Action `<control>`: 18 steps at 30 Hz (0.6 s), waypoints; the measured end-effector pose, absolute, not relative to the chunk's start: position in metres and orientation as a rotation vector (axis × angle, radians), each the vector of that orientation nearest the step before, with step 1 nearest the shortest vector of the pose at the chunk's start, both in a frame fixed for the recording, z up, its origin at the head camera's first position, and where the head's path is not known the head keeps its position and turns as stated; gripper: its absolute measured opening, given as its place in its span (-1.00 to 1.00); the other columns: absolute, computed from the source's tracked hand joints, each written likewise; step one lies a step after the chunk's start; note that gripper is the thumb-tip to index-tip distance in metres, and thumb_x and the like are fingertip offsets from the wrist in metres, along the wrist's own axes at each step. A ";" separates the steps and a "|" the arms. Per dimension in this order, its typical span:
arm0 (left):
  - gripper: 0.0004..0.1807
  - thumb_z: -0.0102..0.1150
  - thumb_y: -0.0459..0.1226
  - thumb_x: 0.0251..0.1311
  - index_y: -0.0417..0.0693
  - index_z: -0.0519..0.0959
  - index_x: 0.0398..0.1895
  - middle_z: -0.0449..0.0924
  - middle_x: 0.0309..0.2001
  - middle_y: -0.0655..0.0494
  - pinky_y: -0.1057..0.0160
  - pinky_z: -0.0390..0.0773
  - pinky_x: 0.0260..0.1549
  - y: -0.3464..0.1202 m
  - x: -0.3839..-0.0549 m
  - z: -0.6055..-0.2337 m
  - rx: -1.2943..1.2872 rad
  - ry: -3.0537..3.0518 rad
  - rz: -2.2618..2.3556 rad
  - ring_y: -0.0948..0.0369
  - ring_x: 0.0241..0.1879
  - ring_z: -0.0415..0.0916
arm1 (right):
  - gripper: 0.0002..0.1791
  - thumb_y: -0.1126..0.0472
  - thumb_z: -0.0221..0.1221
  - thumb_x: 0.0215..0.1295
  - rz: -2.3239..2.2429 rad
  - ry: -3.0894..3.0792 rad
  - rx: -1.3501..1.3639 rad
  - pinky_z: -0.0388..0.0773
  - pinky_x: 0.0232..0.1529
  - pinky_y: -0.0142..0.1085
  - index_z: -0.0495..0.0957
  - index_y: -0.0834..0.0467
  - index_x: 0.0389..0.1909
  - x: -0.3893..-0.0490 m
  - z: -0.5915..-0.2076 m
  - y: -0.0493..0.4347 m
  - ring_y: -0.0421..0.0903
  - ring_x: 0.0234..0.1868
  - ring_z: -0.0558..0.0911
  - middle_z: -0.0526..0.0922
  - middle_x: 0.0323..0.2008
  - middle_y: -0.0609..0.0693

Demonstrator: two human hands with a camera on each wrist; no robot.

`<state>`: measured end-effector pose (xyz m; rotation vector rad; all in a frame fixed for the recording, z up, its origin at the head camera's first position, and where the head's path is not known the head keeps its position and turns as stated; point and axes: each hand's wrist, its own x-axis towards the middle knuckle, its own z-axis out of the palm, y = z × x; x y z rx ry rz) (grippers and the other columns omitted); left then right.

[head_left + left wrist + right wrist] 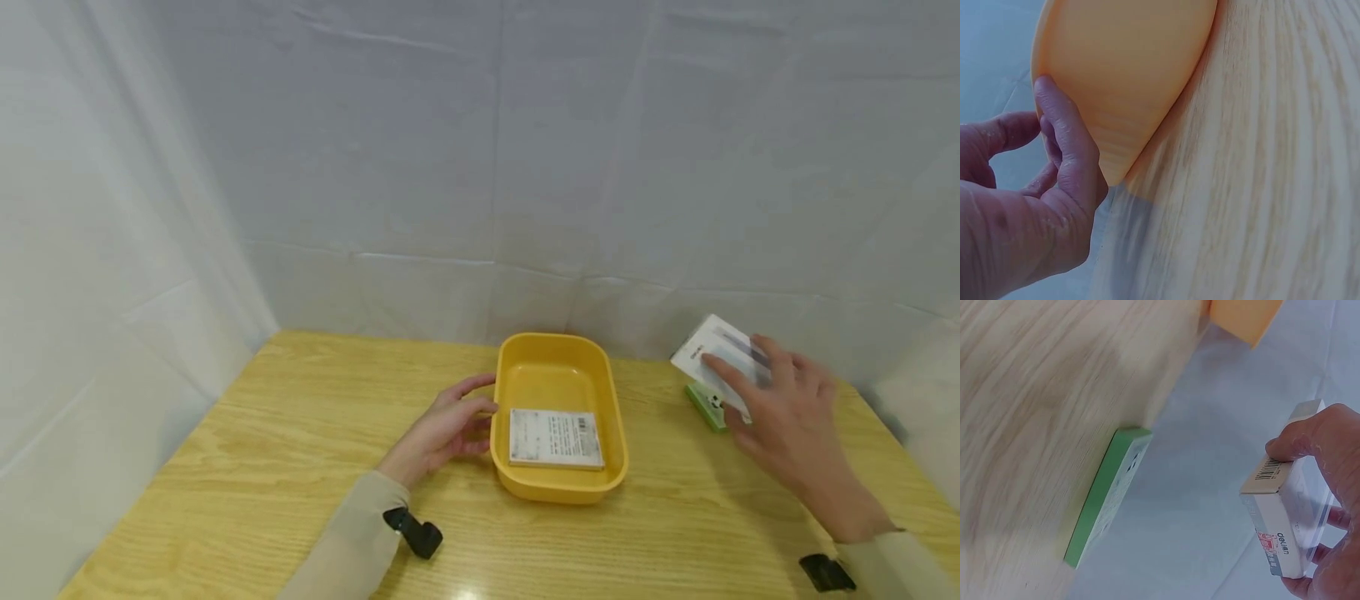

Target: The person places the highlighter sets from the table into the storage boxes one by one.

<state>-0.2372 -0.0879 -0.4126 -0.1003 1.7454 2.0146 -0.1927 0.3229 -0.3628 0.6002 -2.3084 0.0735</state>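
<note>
My left hand point(453, 417) is at the left side of a yellow plastic bin point(558, 367), its fingers bent and holding it at the rim. In the left wrist view the fingers point(1066, 131) lie against the bin's outer wall. A flat white printed box point(555, 438) lies inside, at the bin's near end. Over to the right, my right hand point(787, 408) grips another white box point(727, 350), tilted and raised above the table. Its printed end shows in the right wrist view, with the thumb across its barcoded side. Below it a green-sided box point(1107, 494) lies on the table.
The wooden table point(322, 417) extends to both sides of the bin. A pale sheet point(450, 167) hangs behind the table and down its left side. Black straps point(412, 532) are around both wrists.
</note>
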 end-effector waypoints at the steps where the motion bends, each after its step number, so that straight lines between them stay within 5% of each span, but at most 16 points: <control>1: -0.39 0.13 -0.28 0.34 0.14 0.36 0.48 0.62 0.03 -0.08 0.30 0.64 -0.40 -0.088 -0.237 -0.413 -0.100 1.747 2.014 0.18 -0.23 0.59 | -0.28 0.25 0.26 -0.09 0.079 -2.303 0.604 0.21 -0.15 0.46 0.52 -0.06 0.26 -0.194 -0.363 0.320 0.63 -0.04 0.33 0.35 0.25 0.53; 18: -0.38 0.12 -0.27 0.35 0.16 0.34 0.49 0.61 0.05 -0.09 0.29 0.64 -0.39 -0.088 -0.239 -0.414 -0.088 1.734 2.006 0.18 -0.23 0.58 | -0.29 0.29 0.33 -0.06 0.123 -2.276 0.684 0.35 -0.26 0.45 0.54 -0.08 0.25 -0.209 -0.359 0.277 0.61 -0.04 0.39 0.38 0.25 0.50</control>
